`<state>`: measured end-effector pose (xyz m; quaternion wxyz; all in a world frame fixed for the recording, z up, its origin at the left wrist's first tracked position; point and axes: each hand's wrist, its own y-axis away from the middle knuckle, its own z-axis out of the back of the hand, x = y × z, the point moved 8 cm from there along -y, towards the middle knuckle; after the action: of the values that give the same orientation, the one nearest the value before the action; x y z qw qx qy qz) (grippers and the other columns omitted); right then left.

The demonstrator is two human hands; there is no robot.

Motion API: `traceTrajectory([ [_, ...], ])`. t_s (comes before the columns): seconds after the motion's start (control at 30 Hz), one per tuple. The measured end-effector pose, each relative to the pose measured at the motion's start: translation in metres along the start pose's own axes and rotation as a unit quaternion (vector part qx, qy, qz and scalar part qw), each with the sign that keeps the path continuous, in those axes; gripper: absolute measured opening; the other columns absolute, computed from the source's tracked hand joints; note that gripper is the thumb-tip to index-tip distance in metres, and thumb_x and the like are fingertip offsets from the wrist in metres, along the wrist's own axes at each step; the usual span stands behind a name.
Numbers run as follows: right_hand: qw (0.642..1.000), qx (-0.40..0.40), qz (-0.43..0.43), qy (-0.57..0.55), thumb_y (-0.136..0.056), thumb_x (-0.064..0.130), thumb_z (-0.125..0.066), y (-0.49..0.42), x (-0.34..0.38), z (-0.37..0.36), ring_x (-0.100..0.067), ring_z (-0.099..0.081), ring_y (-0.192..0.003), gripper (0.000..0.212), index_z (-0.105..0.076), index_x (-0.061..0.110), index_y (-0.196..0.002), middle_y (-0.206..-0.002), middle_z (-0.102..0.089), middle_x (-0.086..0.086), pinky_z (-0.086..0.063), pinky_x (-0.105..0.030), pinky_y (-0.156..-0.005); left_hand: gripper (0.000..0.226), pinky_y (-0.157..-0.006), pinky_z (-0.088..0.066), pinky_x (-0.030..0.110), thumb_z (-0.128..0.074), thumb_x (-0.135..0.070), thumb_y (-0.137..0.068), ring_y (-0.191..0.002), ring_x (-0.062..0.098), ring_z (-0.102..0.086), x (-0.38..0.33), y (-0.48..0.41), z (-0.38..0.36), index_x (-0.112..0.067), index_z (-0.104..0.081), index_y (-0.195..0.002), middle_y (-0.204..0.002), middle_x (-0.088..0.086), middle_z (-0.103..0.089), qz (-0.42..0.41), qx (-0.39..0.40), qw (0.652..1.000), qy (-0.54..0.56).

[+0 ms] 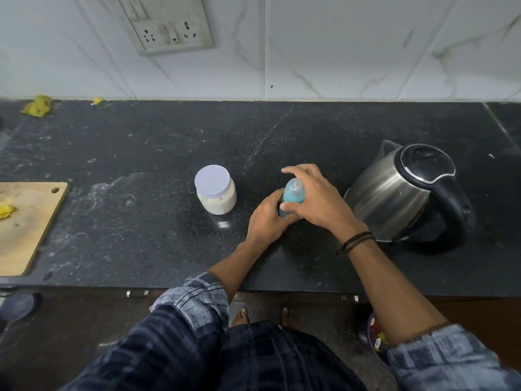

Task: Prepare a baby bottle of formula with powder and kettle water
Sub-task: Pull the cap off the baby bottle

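A blue baby bottle (pixel 293 193) with a clear cap stands on the black counter (pixel 141 221), near its middle. My left hand (pixel 267 218) grips the bottle's lower body from the left. My right hand (pixel 313 197) curls round the bottle's top and cap from the right. A clear jar of white powder (pixel 216 193) with a pale lid stands just left of the bottle. A steel electric kettle (pixel 406 193) with a black lid and handle sits to the right, its lid down.
A wooden cutting board (pixel 28 224) with a yellow scrap lies at the counter's left edge. Yellow scraps (pixel 38 106) sit by the back wall. A socket panel (pixel 169 24) is on the tiled wall. The counter's front edge runs just below my forearms.
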<state>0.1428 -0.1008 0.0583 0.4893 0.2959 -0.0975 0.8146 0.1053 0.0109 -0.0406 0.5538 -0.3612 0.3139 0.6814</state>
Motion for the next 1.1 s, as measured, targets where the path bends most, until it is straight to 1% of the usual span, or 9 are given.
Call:
traceTrajectory([
  [0.1,1.000,-0.020,-0.007,0.018,-0.091,0.021,-0.080,0.000,-0.001,0.001,-0.022,-0.057,-0.124,0.059,-0.052,0.030,-0.142,-0.137,-0.052,0.000,-0.050,-0.037,-0.095,0.061,-0.080,-0.048,0.029,-0.079,-0.050,-0.082,-0.103,0.005,-0.062,0.001,0.000,0.000,-0.033,-0.055,-0.135,-0.118,-0.016,-0.067,0.001,0.000,1.000,-0.005],
  [0.2,1.000,-0.003,-0.005,0.000,-0.087,0.012,-0.080,0.000,-0.003,-0.002,-0.022,-0.056,-0.124,0.064,-0.052,0.031,-0.142,-0.138,-0.051,0.000,-0.046,-0.032,-0.090,0.060,-0.076,-0.046,0.026,-0.078,-0.051,-0.081,-0.098,0.003,-0.060,0.001,0.000,0.000,-0.033,-0.055,-0.134,-0.113,-0.020,-0.064,-0.001,0.000,1.000,-0.004],
  [0.33,0.999,-0.026,-0.017,0.024,-0.090,0.029,-0.081,-0.001,-0.002,0.000,-0.021,-0.055,-0.122,0.059,-0.053,0.028,-0.141,-0.136,-0.051,-0.002,-0.047,-0.036,-0.095,0.060,-0.076,-0.043,0.019,-0.079,-0.051,-0.081,-0.100,0.002,-0.059,0.001,0.000,0.000,-0.035,-0.054,-0.133,-0.116,-0.020,-0.065,0.000,-0.001,1.000,-0.006],
  [0.53,1.000,-0.004,-0.005,-0.029,-0.087,0.005,-0.078,-0.002,0.000,0.003,-0.022,-0.057,-0.123,0.057,-0.059,0.028,-0.136,-0.131,-0.058,0.001,-0.055,-0.042,-0.098,0.061,-0.072,-0.038,0.013,-0.079,-0.055,-0.079,-0.097,0.001,-0.059,0.000,0.001,0.001,-0.036,-0.055,-0.132,-0.110,-0.024,-0.062,0.000,-0.007,1.000,-0.014],
  [0.7,0.995,0.009,-0.009,-0.096,-0.083,0.000,-0.077,-0.002,-0.003,0.006,-0.021,-0.058,-0.124,0.061,-0.061,0.031,-0.133,-0.131,-0.059,0.000,-0.057,-0.040,-0.096,0.063,-0.073,-0.034,0.010,-0.080,-0.051,-0.078,-0.098,-0.003,-0.055,-0.001,0.002,0.002,-0.036,-0.054,-0.133,-0.113,-0.027,-0.059,-0.002,-0.007,1.000,-0.014],
  [0.8,0.991,-0.011,-0.002,-0.130,-0.080,0.000,-0.078,0.000,-0.004,0.015,-0.017,-0.059,-0.122,0.062,-0.063,0.032,-0.131,-0.131,-0.061,0.004,-0.057,-0.029,-0.088,0.063,-0.077,-0.040,0.018,-0.084,-0.049,-0.078,-0.101,0.001,-0.058,0.001,0.000,0.001,-0.032,-0.056,-0.132,-0.118,-0.019,-0.066,0.002,-0.002,1.000,-0.008],
  [0.87,0.989,-0.037,0.005,-0.141,-0.078,0.001,-0.079,0.002,-0.005,0.024,-0.014,-0.060,-0.120,0.063,-0.063,0.032,-0.130,-0.127,-0.063,0.006,-0.053,-0.026,-0.091,0.066,-0.083,-0.043,0.021,-0.086,-0.048,-0.078,-0.107,0.001,-0.058,0.001,-0.001,0.001,-0.032,-0.055,-0.135,-0.125,-0.013,-0.067,0.004,-0.002,1.000,-0.007],
  [0.97,0.983,-0.098,-0.009,-0.158,-0.077,0.002,-0.081,0.013,-0.016,0.035,-0.013,-0.060,-0.119,0.063,-0.063,0.031,-0.131,-0.126,-0.062,0.004,-0.054,-0.035,-0.100,0.071,-0.094,-0.048,0.027,-0.087,-0.046,-0.077,-0.114,0.003,-0.058,0.000,-0.002,0.001,-0.032,-0.054,-0.138,-0.132,-0.012,-0.066,0.004,0.004,1.000,0.003],
  [1.1,0.979,-0.135,-0.081,-0.126,-0.075,0.006,-0.081,0.036,-0.046,0.028,-0.021,-0.061,-0.111,0.065,-0.060,0.029,-0.132,-0.121,-0.060,-0.001,-0.052,-0.045,-0.099,0.073,-0.100,-0.049,0.034,-0.090,-0.047,-0.072,-0.118,0.002,-0.057,0.004,0.000,0.000,-0.039,-0.052,-0.134,-0.129,-0.023,-0.062,0.014,0.017,0.999,0.029],
])
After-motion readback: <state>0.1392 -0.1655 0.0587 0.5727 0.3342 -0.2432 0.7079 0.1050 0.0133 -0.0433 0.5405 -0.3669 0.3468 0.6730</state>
